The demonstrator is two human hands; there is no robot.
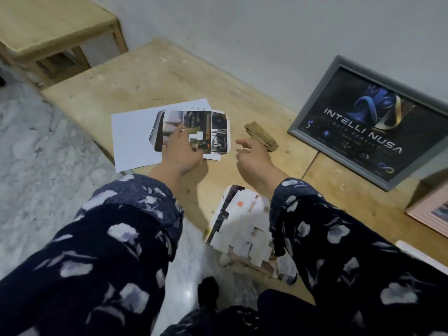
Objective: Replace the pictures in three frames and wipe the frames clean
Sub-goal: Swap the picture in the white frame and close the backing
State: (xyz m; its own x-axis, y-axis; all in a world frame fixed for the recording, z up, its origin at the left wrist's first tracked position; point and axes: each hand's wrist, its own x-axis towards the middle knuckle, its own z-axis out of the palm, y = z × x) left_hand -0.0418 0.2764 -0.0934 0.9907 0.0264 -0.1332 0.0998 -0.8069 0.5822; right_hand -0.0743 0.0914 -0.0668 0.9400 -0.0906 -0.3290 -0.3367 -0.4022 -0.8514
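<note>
On low wooden table (169, 76), against wall: left hand (180, 155) flat, fingers straight, pressing collage print (194, 132) atop white sheet (131, 137); print's long axis across table, left to right; right hand (252, 157) loosely curled, empty, just beside folded brown cloth (260, 135); grey frame (305, 112) leaning at wall, already filled; likely step: choosing next picture; next: lift print by edge.

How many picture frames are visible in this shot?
2: a grey frame leaning on the wall at right, and a pink frame cut off at the right edge. Others may lie out of view.
</note>
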